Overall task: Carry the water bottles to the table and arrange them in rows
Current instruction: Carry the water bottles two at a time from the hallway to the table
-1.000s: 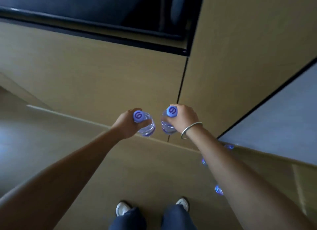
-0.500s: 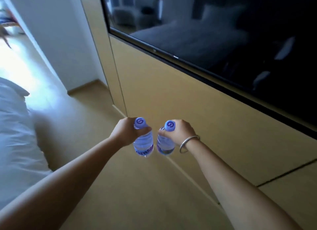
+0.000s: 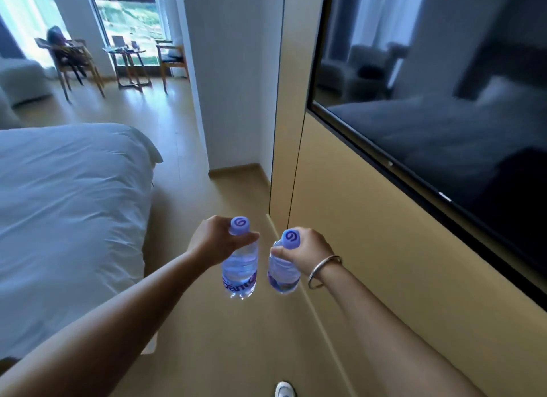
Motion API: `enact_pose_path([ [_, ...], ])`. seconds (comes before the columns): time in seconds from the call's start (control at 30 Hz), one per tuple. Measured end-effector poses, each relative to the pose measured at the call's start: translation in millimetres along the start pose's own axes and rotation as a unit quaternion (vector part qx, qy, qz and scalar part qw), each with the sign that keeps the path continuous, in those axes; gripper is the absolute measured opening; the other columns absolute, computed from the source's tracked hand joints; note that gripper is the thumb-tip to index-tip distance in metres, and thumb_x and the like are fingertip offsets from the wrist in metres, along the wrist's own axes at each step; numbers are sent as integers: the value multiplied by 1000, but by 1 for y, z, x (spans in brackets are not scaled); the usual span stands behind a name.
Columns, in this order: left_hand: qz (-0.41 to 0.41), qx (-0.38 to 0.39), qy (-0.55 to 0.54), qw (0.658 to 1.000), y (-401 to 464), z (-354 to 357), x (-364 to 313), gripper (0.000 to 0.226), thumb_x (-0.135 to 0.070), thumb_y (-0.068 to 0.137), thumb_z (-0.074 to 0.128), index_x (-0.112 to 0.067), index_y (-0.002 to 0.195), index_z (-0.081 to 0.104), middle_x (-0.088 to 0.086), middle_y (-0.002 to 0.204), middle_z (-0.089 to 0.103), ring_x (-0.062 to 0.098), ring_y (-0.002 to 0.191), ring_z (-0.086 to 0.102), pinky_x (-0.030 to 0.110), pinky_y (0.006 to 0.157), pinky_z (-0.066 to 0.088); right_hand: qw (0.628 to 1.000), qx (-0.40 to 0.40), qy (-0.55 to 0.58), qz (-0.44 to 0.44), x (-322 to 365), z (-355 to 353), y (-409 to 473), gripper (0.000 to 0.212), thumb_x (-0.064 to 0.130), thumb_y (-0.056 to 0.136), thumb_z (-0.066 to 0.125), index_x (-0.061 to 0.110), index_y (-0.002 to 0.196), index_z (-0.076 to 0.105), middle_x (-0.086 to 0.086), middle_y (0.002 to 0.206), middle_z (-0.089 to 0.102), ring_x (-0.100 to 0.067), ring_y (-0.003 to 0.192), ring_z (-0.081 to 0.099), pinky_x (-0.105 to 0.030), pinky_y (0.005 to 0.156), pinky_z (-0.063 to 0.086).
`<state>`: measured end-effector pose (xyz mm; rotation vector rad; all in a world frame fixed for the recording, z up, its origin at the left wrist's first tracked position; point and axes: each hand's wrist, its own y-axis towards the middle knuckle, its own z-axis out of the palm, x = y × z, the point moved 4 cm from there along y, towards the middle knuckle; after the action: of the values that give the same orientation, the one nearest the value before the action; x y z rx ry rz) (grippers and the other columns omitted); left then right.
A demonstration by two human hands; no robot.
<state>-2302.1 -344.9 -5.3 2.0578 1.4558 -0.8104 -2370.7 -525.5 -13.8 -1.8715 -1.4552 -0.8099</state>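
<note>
each hand, left hand and right hand, has fingers gripping a bottle neck.

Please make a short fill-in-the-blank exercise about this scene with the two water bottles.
1. Each hand grips one bottle just below its ____ cap.
2. The bracelet is on the ____ wrist.
3. The bed lies on the person's ____ side.
4. The table stands by the ____.

Missing words: purple; right; left; window

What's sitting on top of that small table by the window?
On the small table stand what looks like an open laptop and a smaller upright item, both too far off to identify. Anything behind them is hidden.
</note>
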Motion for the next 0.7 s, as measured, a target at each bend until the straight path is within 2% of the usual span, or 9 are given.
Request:
enact_pose_path([
  [0.13,-20,-43,-8,999,56,-14,5,27,-44,73,74,-18,66,70,-3,60,67,17,61,63,31,59,48,999,29,-11,-29,16,-8,71,20,37,72,74,29,74,56,17,70,60,-7,70,59,-20,60,42],
  [0.23,-42,-78,-13,996,97,-24,13,24,-42,72,75,-23,60,66,-9,52,60,6,52,56,16,51,41,997,52,-18,-56,27,-13,123,20,38,72,74,30,74,56,17,70,61,-6,71,60,-21,62,44],
  [0.27,-46,-85,-18,995,110,-26,16,22,-40,73,75,-22,62,68,-9,54,62,6,53,57,16,52,42,996,61,-20,-65,31,-13,140,20,38,72,74,30,76,57,16,72,62,-8,72,61,-22,64,45],
  [0.33,-55,-97,-31,993,134,-31,25,21,-39,73,75,-18,69,71,0,64,70,16,62,64,28,61,48,994,76,-26,-81,37,-13,171,19,38,72,74,28,80,59,13,75,64,-10,75,63,-24,66,47],
  [0.4,-73,-122,-34,989,151,-38,36,21,-39,73,75,-18,70,72,3,70,72,16,64,64,29,64,48,991,90,-30,-94,44,-9,199,20,37,72,74,24,84,63,8,79,67,-13,79,64,-26,70,50],
  [0.6,-122,-165,-18,979,204,-64,73,25,-44,71,75,-20,65,72,-7,57,64,4,55,54,16,52,39,985,122,-36,-119,68,16,276,18,37,73,74,29,72,57,14,70,60,-10,71,59,-24,65,47],
  [0.7,-137,-168,-20,976,235,-80,97,27,-43,71,76,-17,69,75,-7,53,63,1,50,52,11,47,36,981,138,-43,-130,84,40,314,19,38,73,73,29,72,57,11,71,61,-12,72,60,-29,69,50],
])
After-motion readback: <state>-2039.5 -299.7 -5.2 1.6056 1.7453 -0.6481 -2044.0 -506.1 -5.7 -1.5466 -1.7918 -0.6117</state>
